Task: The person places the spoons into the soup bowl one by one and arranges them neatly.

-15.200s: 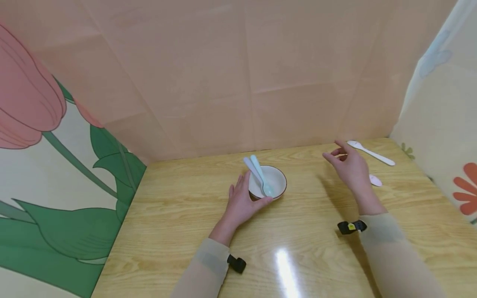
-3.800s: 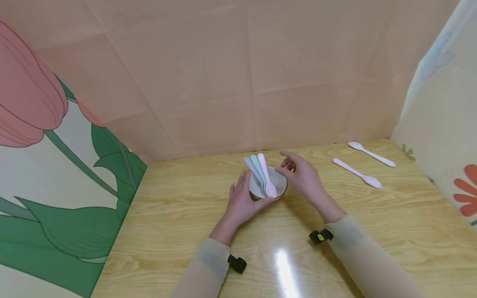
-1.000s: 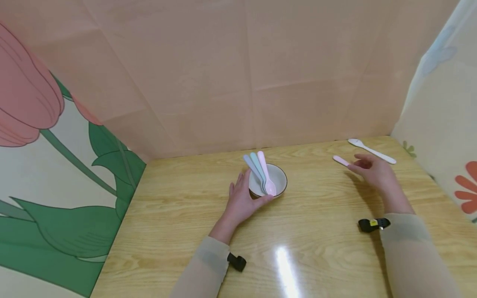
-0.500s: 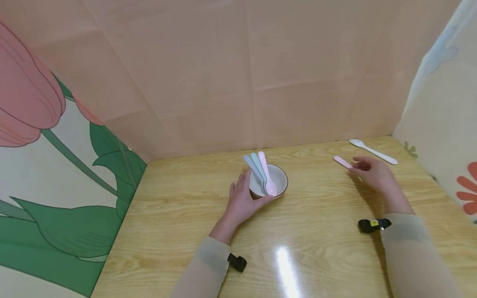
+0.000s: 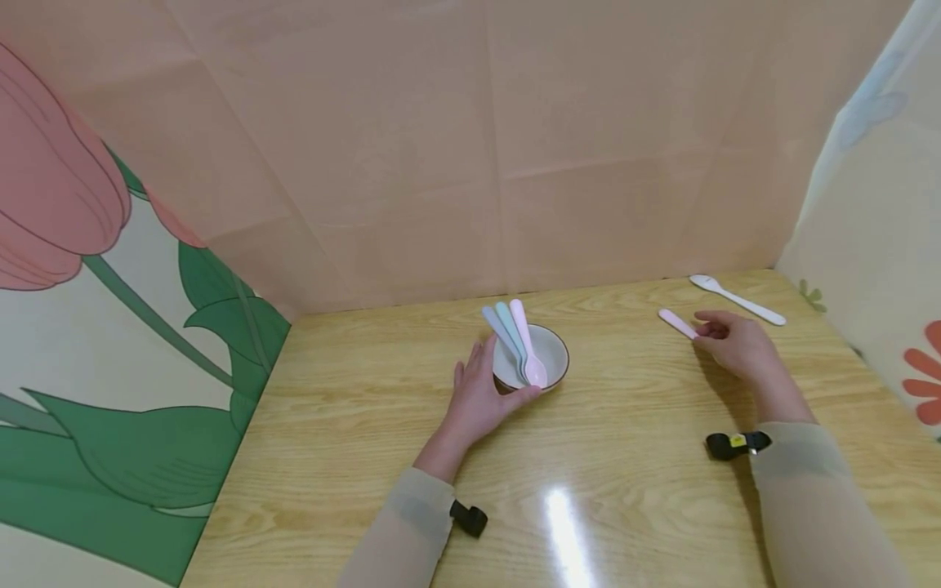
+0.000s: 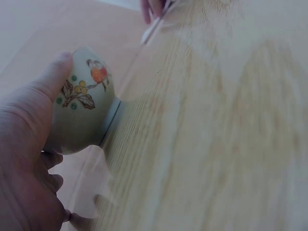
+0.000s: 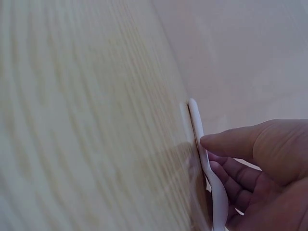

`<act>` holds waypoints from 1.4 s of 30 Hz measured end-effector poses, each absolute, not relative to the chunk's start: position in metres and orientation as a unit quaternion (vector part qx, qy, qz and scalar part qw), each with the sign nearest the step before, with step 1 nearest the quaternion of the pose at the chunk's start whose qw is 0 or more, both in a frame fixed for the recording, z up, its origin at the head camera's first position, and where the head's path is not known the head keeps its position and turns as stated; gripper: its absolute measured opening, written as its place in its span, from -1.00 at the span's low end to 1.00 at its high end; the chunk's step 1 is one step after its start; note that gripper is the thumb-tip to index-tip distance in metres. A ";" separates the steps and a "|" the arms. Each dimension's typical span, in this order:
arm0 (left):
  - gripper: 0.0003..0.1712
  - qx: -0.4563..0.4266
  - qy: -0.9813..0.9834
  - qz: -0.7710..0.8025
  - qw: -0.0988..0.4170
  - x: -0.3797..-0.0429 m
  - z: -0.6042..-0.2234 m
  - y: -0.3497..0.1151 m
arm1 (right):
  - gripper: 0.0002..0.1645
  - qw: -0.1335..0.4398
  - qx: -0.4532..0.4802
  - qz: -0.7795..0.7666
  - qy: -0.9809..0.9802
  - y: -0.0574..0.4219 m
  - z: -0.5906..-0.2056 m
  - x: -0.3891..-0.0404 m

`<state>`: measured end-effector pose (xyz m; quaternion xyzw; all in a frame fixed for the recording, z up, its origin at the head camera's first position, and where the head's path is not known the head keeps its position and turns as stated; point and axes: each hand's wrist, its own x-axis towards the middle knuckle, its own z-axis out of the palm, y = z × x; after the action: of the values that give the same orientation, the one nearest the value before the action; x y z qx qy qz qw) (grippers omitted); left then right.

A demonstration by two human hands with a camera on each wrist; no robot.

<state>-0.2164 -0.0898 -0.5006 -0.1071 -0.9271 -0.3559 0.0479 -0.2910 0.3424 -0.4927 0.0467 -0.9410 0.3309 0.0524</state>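
Note:
My left hand (image 5: pixel 474 404) holds the near left side of a small bowl (image 5: pixel 556 353), thumb along the front and fingers round the left. A bird and leaves decorate the bowl's outside (image 6: pixel 79 120) in the left wrist view. Leaning together in it are a greyish-purple spoon (image 5: pixel 497 323), a light teal spoon (image 5: pixel 507 320) and a pink spoon (image 5: pixel 534 369). At the right, my right hand (image 5: pixel 742 347) pinches the handle of another pink spoon (image 5: pixel 676 322) lying on the table; its bowl end is hidden behind the hand in the head view. The right wrist view shows the thumb against this spoon's handle (image 7: pixel 198 122).
A white spoon (image 5: pixel 742 304) lies beyond my right hand, close to the back right corner of the wooden table (image 5: pixel 353 441). A pink-beige sheet (image 5: pixel 382 163) rises along the back edge, with printed panels at both sides.
Since 15 s ago a pink spoon has joined the two in the bowl. My right hand has left the bowl and moved right to the other pink spoon; the left hand stays put.

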 end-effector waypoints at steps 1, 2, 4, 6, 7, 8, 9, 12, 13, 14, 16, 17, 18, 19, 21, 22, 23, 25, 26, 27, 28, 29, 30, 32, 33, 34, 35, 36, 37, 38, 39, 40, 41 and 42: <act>0.37 -0.106 -0.928 -0.355 0.047 -0.216 -0.501 -0.090 | -0.48 0.052 0.046 0.330 -0.941 0.342 -0.492 -0.291; 0.37 -0.106 -0.928 -0.354 0.047 -0.216 -0.500 -0.090 | -0.48 0.051 0.046 0.329 -0.942 0.342 -0.492 -0.291; 0.38 -0.105 -0.928 -0.354 0.046 -0.217 -0.500 -0.089 | -0.48 0.047 0.043 0.325 -0.943 0.342 -0.492 -0.291; 0.38 -0.104 -0.928 -0.354 0.045 -0.217 -0.501 -0.089 | -0.47 0.038 0.037 0.322 -0.945 0.341 -0.492 -0.291; 0.39 -0.103 -0.928 -0.354 0.046 -0.217 -0.501 -0.089 | -0.47 0.032 0.034 0.321 -0.946 0.341 -0.492 -0.291; 0.39 -0.103 -0.928 -0.354 0.046 -0.217 -0.501 -0.089 | -0.46 0.026 0.031 0.320 -0.947 0.342 -0.492 -0.291; 0.39 -0.103 -0.928 -0.355 0.047 -0.217 -0.502 -0.089 | -0.44 0.020 0.029 0.319 -0.947 0.341 -0.491 -0.291; 0.38 -0.103 -0.928 -0.355 0.049 -0.218 -0.502 -0.090 | -0.41 0.006 0.027 0.314 -0.949 0.341 -0.490 -0.291; 0.38 -0.104 -0.928 -0.356 0.050 -0.218 -0.503 -0.090 | -0.40 0.002 0.028 0.312 -0.950 0.341 -0.490 -0.290; 0.38 -0.103 -0.927 -0.357 0.049 -0.218 -0.503 -0.090 | -0.39 -0.001 0.028 0.309 -0.951 0.341 -0.491 -0.290; 0.38 -0.102 -0.927 -0.357 0.047 -0.218 -0.503 -0.090 | -0.38 -0.007 0.030 0.302 -0.953 0.341 -0.490 -0.290; 0.38 -0.102 -0.927 -0.358 0.046 -0.218 -0.503 -0.090 | -0.37 -0.010 0.031 0.300 -0.953 0.341 -0.490 -0.290; 0.38 -0.102 -0.927 -0.358 0.045 -0.218 -0.503 -0.090 | -0.36 -0.012 0.032 0.296 -0.954 0.342 -0.490 -0.290; 0.38 -0.101 -0.927 -0.359 0.044 -0.218 -0.503 -0.090 | -0.36 -0.014 0.033 0.294 -0.955 0.342 -0.489 -0.290; 0.38 -0.102 -0.927 -0.359 0.044 -0.218 -0.503 -0.090 | -0.35 -0.016 0.035 0.290 -0.956 0.342 -0.488 -0.291; 0.38 -0.102 -0.927 -0.358 0.044 -0.218 -0.503 -0.089 | -0.34 -0.018 0.034 0.289 -0.956 0.342 -0.488 -0.291; 0.38 -0.102 -0.927 -0.358 0.044 -0.218 -0.503 -0.089 | -0.33 -0.018 0.033 0.288 -0.957 0.341 -0.487 -0.291; 0.38 -0.103 -0.927 -0.358 0.046 -0.219 -0.503 -0.089 | -0.32 -0.020 0.030 0.288 -0.957 0.341 -0.486 -0.291; 0.38 -0.103 -0.927 -0.358 0.046 -0.219 -0.503 -0.089 | -0.32 -0.020 0.028 0.287 -0.957 0.341 -0.486 -0.291; 0.38 -0.103 -0.927 -0.358 0.046 -0.219 -0.503 -0.089 | -0.32 -0.021 0.025 0.285 -0.958 0.340 -0.486 -0.290; 0.38 -0.103 -0.927 -0.358 0.046 -0.219 -0.503 -0.088 | -0.32 -0.020 0.022 0.283 -0.959 0.339 -0.486 -0.290; 0.38 -0.104 -0.926 -0.359 0.046 -0.219 -0.503 -0.088 | -0.32 -0.019 0.020 0.279 -0.960 0.338 -0.486 -0.290; 0.37 -0.104 -0.926 -0.359 0.046 -0.219 -0.503 -0.088 | -0.33 -0.017 0.018 0.275 -0.961 0.337 -0.486 -0.290; 0.37 -0.105 -0.926 -0.360 0.046 -0.219 -0.503 -0.089 | -0.33 -0.017 0.017 0.268 -0.963 0.336 -0.486 -0.289; 0.37 -0.105 -0.926 -0.360 0.046 -0.219 -0.503 -0.089 | -0.33 -0.017 0.017 0.265 -0.964 0.335 -0.486 -0.289; 0.37 -0.105 -0.926 -0.360 0.045 -0.219 -0.503 -0.089 | -0.33 -0.019 0.017 0.264 -0.964 0.335 -0.485 -0.289; 0.37 -0.105 -0.926 -0.361 0.045 -0.219 -0.503 -0.088 | -0.32 -0.021 0.019 0.263 -0.964 0.334 -0.485 -0.288; 0.37 -0.104 -0.926 -0.361 0.044 -0.218 -0.502 -0.089 | -0.32 -0.024 0.020 0.263 -0.964 0.334 -0.484 -0.288; 0.37 -0.104 -0.926 -0.362 0.043 -0.218 -0.502 -0.088 | -0.32 -0.027 0.022 0.264 -0.964 0.334 -0.483 -0.288; 0.37 -0.103 -0.925 -0.362 0.043 -0.218 -0.502 -0.088 | -0.32 -0.031 0.023 0.264 -0.964 0.334 -0.482 -0.288; 0.37 -0.103 -0.925 -0.363 0.043 -0.218 -0.502 -0.088 | -0.32 -0.032 0.025 0.263 -0.964 0.334 -0.482 -0.288; 0.37 -0.102 -0.925 -0.363 0.043 -0.219 -0.502 -0.088 | -0.33 -0.033 0.026 0.262 -0.964 0.333 -0.481 -0.288; 0.37 -0.102 -0.925 -0.363 0.043 -0.218 -0.502 -0.088 | -0.33 -0.034 0.027 0.260 -0.965 0.333 -0.481 -0.287; 0.37 -0.102 -0.925 -0.363 0.043 -0.219 -0.502 -0.088 | -0.34 -0.035 0.028 0.258 -0.965 0.333 -0.481 -0.287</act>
<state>-0.2185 -0.0884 -0.5019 -0.1024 -0.9252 -0.3630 0.0430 -0.2875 0.3326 -0.4806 0.0277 -0.9650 0.2584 -0.0348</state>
